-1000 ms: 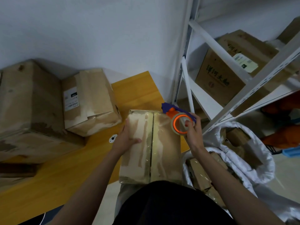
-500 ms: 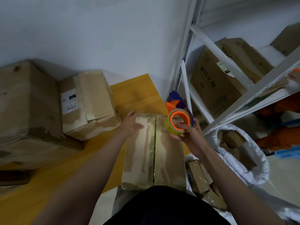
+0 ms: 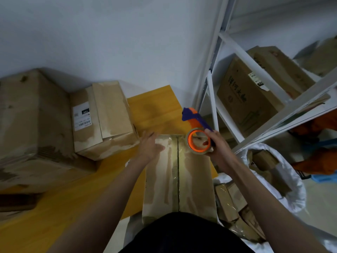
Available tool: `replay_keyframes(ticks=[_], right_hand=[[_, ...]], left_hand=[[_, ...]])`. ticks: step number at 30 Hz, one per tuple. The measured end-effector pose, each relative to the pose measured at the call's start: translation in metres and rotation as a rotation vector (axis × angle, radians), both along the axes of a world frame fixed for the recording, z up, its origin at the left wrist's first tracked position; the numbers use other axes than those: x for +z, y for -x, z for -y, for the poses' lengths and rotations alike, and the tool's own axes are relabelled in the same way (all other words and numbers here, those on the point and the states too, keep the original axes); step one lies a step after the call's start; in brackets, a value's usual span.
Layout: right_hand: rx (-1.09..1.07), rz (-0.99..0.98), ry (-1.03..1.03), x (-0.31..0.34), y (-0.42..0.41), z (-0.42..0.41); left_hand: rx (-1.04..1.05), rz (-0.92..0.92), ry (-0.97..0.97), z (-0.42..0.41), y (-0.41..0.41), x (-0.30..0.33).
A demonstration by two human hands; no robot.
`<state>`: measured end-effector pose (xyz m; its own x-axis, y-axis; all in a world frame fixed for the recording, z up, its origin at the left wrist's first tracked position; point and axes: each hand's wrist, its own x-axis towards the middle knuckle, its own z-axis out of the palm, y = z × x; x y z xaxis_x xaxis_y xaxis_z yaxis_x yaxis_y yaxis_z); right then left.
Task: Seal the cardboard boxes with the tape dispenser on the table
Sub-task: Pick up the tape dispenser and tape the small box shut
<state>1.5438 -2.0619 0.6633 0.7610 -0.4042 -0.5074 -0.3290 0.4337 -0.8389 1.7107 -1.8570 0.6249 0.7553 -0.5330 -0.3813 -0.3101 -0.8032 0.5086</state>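
Right hand (image 3: 218,148) grips the orange-and-purple plastic tape dispenser (image 3: 197,133) with its clear roll, held over the far end of a worn, tape-glossed cardboard box (image 3: 179,176). Left hand (image 3: 149,146), fingers spread flat, rests on the box's far left corner. Box lies on the yellow wooden counter (image 3: 155,108).

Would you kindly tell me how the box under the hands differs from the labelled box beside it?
The box under the hands overhangs the table's edge; the labelled box sits fully on it. The former shows a centre seam, the latter a white shipping label. Both are worn brown cardboard.
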Motion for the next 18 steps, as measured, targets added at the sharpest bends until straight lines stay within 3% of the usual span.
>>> replay_keyframes(ticks=[6, 18], right_hand=[[0.193, 0.032, 0.249, 0.012, 0.004, -0.007], [0.272, 0.100, 0.378, 0.027, 0.014, -0.016]], left_hand=[[0.236, -0.092, 0.428, 0.021, -0.012, 0.077], [0.244, -0.221, 0.484, 0.028, -0.002, 0.110]])
